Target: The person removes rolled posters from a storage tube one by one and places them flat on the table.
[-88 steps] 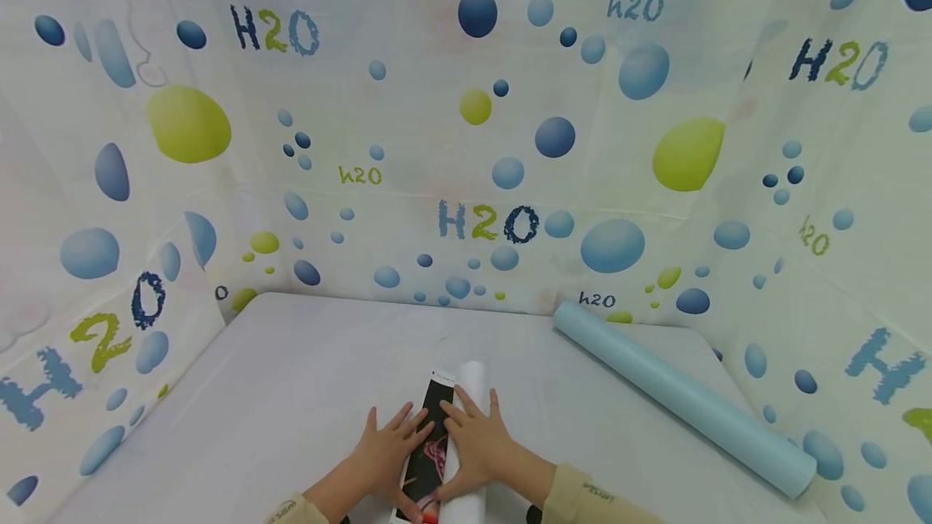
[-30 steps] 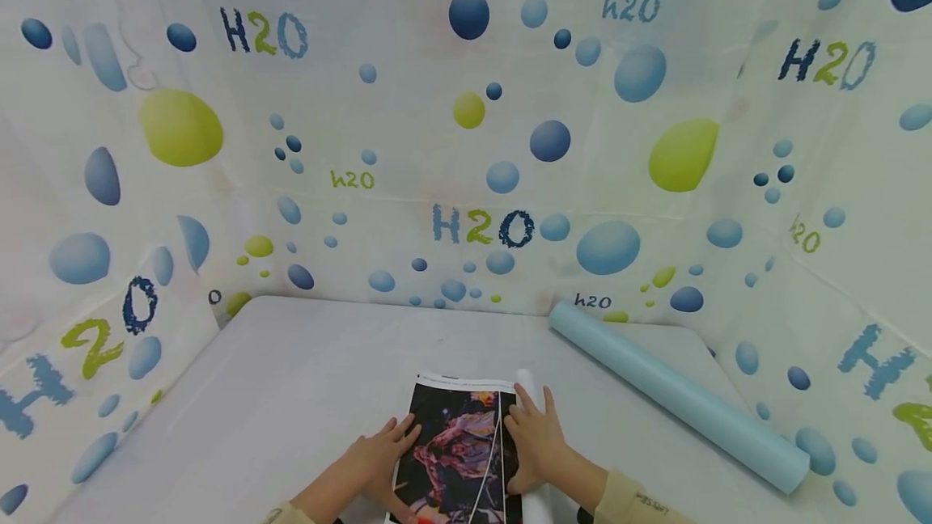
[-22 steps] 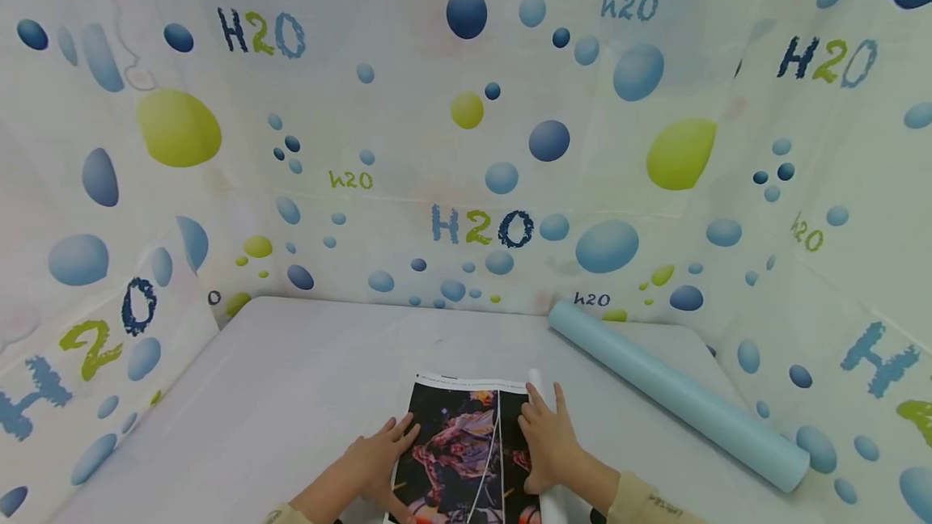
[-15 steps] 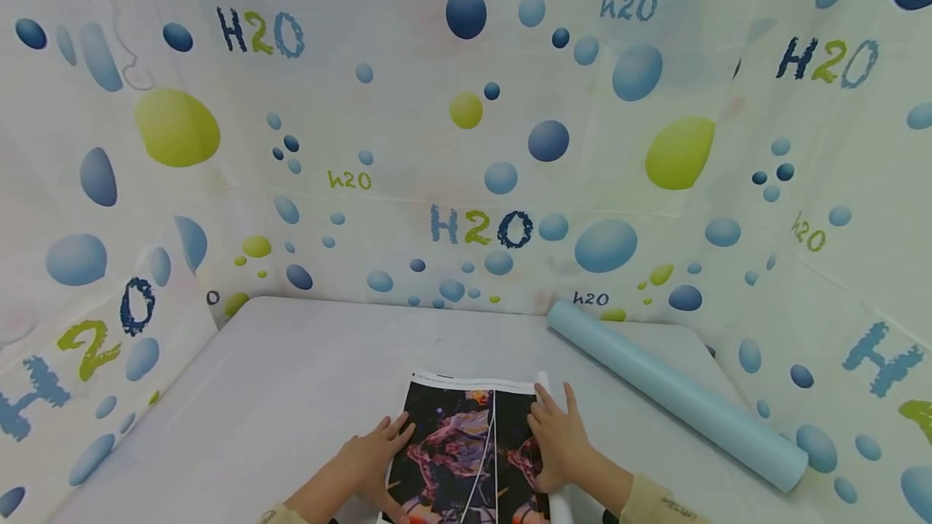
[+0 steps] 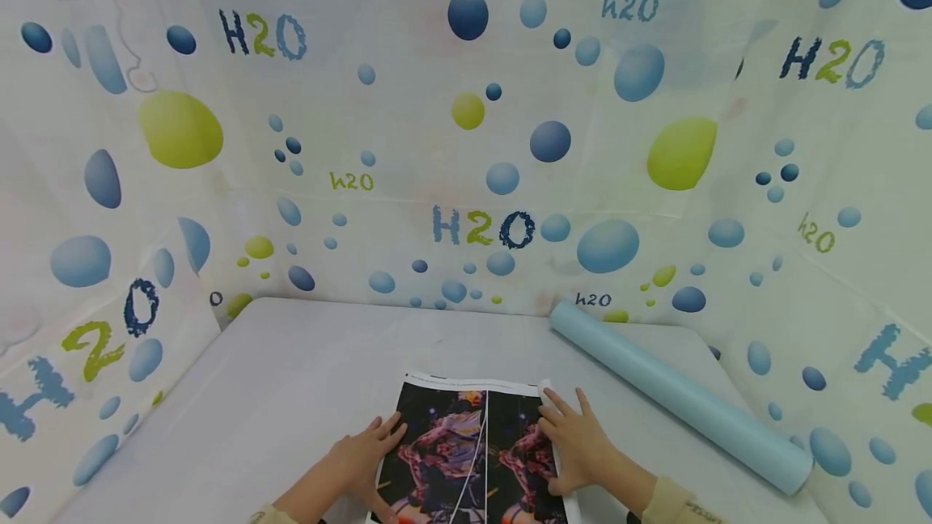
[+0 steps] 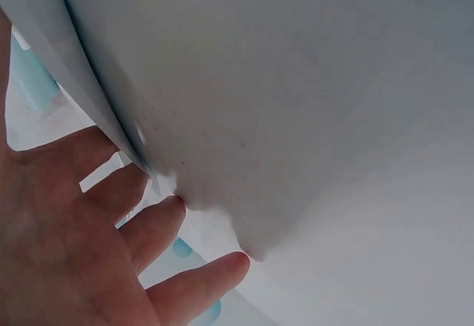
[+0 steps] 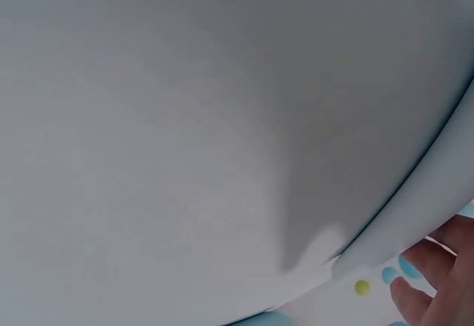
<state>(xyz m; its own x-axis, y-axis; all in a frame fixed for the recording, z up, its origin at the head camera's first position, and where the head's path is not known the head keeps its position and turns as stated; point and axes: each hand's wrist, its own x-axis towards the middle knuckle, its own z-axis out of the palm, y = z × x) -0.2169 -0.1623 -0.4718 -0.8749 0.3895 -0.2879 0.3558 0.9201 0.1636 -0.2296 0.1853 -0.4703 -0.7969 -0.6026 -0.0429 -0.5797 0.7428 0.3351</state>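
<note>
A printed picture sheet point(image 5: 447, 435) lies on the table before me. Its dark panels show colourful figures, split by white lines, with a white strip along the far edge. My left hand point(image 5: 360, 459) rests on the sheet's left edge with its fingers extended. At the right edge, my right hand point(image 5: 582, 443) lies with fingers spread, touching the sheet where it ends in a narrow white curl. In the left wrist view, the left hand point(image 6: 89, 230) has its fingertips against a pale surface beside a raised paper edge point(image 6: 81, 67). The right wrist view shows the right hand point(image 7: 444, 281) beside a curved paper edge point(image 7: 415, 207).
A long light-blue roll point(image 5: 684, 399) lies diagonally on the right part of the white table point(image 5: 291, 378). Behind and at both sides hangs a curtain point(image 5: 408, 111) printed with bubbles and H2O lettering. The sheet's near end runs out of the head view.
My right hand has moved right, and the white roll under it has unrolled, widening the visible picture from a narrow strip to two panels. My left hand has shifted slightly left.
</note>
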